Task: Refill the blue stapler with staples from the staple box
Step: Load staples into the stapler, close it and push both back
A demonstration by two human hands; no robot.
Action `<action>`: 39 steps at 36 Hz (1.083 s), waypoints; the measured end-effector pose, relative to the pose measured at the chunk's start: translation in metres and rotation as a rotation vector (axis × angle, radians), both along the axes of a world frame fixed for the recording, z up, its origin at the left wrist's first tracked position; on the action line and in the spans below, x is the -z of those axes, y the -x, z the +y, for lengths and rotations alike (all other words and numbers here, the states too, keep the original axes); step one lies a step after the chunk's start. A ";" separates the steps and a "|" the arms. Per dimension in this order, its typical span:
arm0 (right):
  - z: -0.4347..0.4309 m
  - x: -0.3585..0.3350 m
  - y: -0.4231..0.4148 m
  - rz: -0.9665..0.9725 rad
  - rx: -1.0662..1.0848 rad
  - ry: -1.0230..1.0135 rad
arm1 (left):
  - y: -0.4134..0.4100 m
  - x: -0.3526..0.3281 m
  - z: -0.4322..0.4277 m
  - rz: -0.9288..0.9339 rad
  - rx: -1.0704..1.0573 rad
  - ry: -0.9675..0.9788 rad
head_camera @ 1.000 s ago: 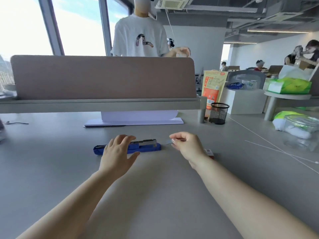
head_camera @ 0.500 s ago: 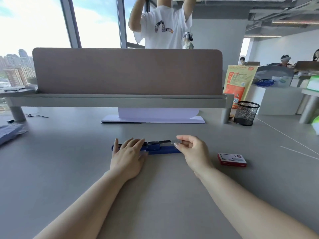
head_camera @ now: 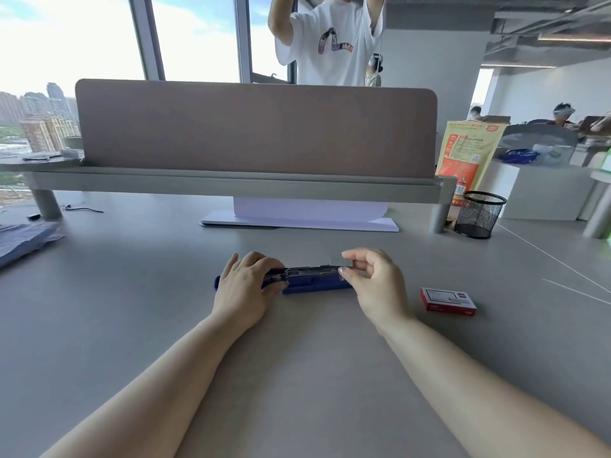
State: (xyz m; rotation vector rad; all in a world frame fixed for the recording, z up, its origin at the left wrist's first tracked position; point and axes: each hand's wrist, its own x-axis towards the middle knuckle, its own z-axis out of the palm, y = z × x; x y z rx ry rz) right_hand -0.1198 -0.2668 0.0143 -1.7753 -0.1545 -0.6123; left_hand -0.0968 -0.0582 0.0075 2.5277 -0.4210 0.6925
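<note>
The blue stapler (head_camera: 314, 284) lies flat and opened out on the grey desk, its metal staple channel facing up. My left hand (head_camera: 244, 285) presses down on the stapler's left half and covers it. My right hand (head_camera: 373, 279) pinches a small silver strip of staples (head_camera: 338, 262) between thumb and forefinger, right above the channel's right end. The red and white staple box (head_camera: 448, 301) rests on the desk just right of my right hand.
A desk divider on a raised shelf (head_camera: 231, 183) spans the back, with a white stand base (head_camera: 297, 223) under it. A black mesh cup (head_camera: 479, 214) and an orange bag (head_camera: 466, 157) stand at the back right. Blue cloth (head_camera: 23, 239) lies far left. A person stands behind the divider.
My right hand has carried the staple strip leftward to the stapler's right end. My left hand stays on the stapler. The view has shifted, so the staple box now shows fully.
</note>
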 end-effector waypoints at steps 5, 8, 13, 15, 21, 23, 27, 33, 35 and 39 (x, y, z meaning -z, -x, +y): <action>-0.001 -0.001 0.001 -0.034 0.013 0.032 | 0.000 0.000 0.000 -0.020 0.023 0.033; 0.000 -0.001 0.000 -0.055 0.023 0.069 | 0.000 0.000 0.000 -0.025 0.038 0.042; -0.004 0.001 -0.002 -0.045 0.049 0.166 | -0.002 0.001 0.002 -0.042 0.055 0.058; -0.005 0.002 -0.003 -0.041 0.057 0.239 | -0.002 0.002 0.002 -0.048 0.060 0.058; -0.005 0.008 -0.007 -0.021 0.068 0.361 | 0.001 -0.001 0.002 -0.056 0.016 -0.021; -0.004 0.009 -0.007 -0.021 0.073 0.375 | 0.002 -0.001 0.002 -0.075 0.008 -0.037; -0.004 0.009 -0.009 -0.029 0.089 0.394 | 0.003 -0.001 0.002 -0.078 0.001 -0.064; -0.003 0.008 -0.008 -0.031 0.097 0.409 | 0.001 -0.001 0.002 -0.074 0.003 -0.051; -0.003 0.007 -0.007 -0.020 0.097 0.412 | 0.001 -0.001 0.002 -0.077 0.002 -0.050; -0.004 0.008 -0.008 -0.012 0.102 0.412 | 0.002 0.000 0.002 -0.084 -0.001 -0.059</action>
